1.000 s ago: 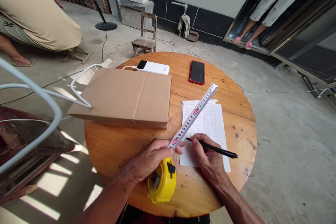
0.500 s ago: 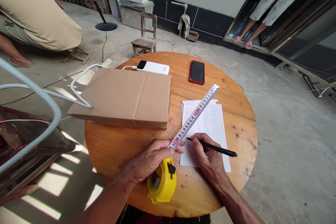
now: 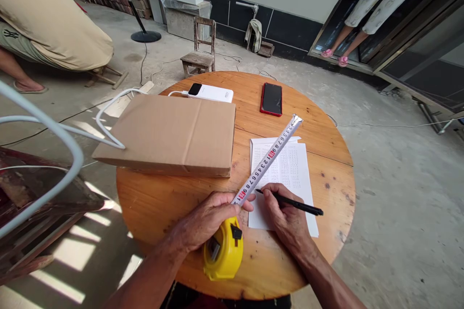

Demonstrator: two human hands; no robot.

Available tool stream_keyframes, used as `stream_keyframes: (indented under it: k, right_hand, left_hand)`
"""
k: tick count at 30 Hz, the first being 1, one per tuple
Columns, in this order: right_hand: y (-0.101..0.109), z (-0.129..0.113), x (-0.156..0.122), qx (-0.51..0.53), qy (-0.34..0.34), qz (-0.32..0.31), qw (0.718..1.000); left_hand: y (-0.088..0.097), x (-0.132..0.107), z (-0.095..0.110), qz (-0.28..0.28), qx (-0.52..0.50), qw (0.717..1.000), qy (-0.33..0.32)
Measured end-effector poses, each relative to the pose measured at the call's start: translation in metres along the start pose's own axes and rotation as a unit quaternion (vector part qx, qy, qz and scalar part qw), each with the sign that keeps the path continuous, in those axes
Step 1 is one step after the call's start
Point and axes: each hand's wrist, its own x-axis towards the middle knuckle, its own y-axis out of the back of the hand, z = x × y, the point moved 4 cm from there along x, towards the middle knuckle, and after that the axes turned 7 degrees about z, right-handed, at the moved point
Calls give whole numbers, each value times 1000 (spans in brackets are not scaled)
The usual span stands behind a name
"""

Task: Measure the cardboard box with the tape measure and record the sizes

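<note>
My left hand [image 3: 206, 219] grips a yellow tape measure [image 3: 223, 253] at the near edge of a round wooden table [image 3: 152, 203]. Its white blade [image 3: 270, 159] runs out diagonally to the upper right, over a printed sheet of paper [image 3: 293, 169]. My right hand [image 3: 286, 217] pinches a black pen [image 3: 293, 204], whose tip rests on the paper's lower left part, right beside the blade. A flat cardboard box [image 3: 170, 133] lies on the left half of the table.
A red-edged phone [image 3: 271, 99] and a white power bank [image 3: 210, 92] with a cable lie at the table's far side. A small wooden chair [image 3: 199, 48] stands behind. A person sits at far left [image 3: 47, 19]; another person's legs [image 3: 344, 41] show at the doorway on the right.
The pen's rear end has shifted slightly left as my right hand moved a little on the paper. The tape measure and left hand stay put.
</note>
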Motion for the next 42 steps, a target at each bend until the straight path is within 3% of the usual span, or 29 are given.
stream_keyframes:
  k: [23, 42]
  right_hand:
    - [0, -2, 1, -31, 22, -11, 999]
    - [2, 3, -1, -19, 2, 30, 999]
  left_hand:
    - [-1, 1, 0, -7, -13, 1000, 3]
    - [0, 1, 0, -4, -12, 1000, 7]
